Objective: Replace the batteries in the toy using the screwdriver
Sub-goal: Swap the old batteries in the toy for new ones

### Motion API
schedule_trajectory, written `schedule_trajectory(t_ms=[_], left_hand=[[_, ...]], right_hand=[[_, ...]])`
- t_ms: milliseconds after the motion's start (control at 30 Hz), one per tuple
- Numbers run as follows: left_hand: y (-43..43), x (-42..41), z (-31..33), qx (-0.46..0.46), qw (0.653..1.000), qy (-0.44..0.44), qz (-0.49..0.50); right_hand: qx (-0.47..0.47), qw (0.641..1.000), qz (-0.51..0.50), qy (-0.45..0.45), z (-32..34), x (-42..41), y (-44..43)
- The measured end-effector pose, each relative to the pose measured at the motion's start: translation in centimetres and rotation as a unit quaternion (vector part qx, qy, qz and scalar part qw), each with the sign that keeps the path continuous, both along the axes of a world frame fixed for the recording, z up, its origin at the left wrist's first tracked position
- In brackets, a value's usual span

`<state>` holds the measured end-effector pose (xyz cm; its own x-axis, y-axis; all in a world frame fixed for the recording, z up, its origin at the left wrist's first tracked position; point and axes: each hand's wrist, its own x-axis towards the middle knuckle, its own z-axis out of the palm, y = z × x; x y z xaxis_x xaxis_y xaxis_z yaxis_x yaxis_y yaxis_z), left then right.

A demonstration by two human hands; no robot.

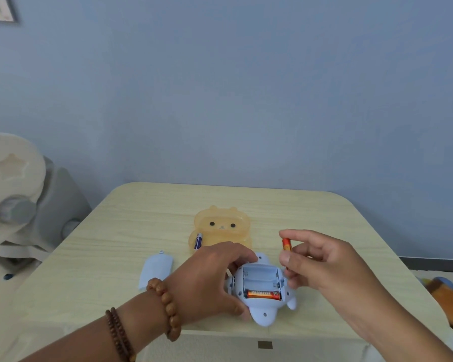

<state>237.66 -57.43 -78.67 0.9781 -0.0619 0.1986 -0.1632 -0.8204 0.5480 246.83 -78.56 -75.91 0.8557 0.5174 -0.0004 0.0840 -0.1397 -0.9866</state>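
Matt blue plastic toy (263,314), translucent orange plastic box (221,226), pale wood-grain table (115,231), glossy batt. (263,294).

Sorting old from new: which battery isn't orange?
The purple battery in the bear-shaped tray; the seated battery in the toy and the held battery in the right hand are orange.

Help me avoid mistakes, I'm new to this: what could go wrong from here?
1. The orange battery pinched in the right hand could enter the toy's open bay the wrong way round.
2. The toy sits near the table's front edge, steadied only by the left hand; it could slide off.
3. The purple battery in the bear-shaped tray could get mixed with the orange ones.
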Motion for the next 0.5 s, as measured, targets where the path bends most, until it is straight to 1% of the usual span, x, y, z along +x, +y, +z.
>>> schedule_trajectory(t_ms=[67,167,233,333,433,500], left_hand=[[0.0,0.0,0.0,0.001,1.0,0.002,0.0],[0.1,-0.1,0.0,0.008,1.0,0.0,-0.002],[0.1,-0.1,-0.1,0.008,1.0,0.002,0.0],[0.0,-0.2,-0.2,0.009,1.0,0.003,0.002],[-0.1,-0.3,-0.1,0.013,1.0,0.006,-0.001],[-0.1,-0.4,0.0,0.019,1.0,0.006,-0.004]], right_hand=[[-0.003,1.0,0.016,0.023,-0.1,0.3,-0.2],[-0.013,1.0,0.021,-0.003,0.5,0.5,-0.3],[-0.043,0.997,0.015,-0.056,1.3,0.7,0.3],[-0.108,0.982,0.015,-0.153,2.5,1.5,2.5],[-0.154,0.959,0.056,-0.23,3.0,2.4,6.0],[-0.196,0.937,0.093,-0.274,3.0,3.1,8.5]])
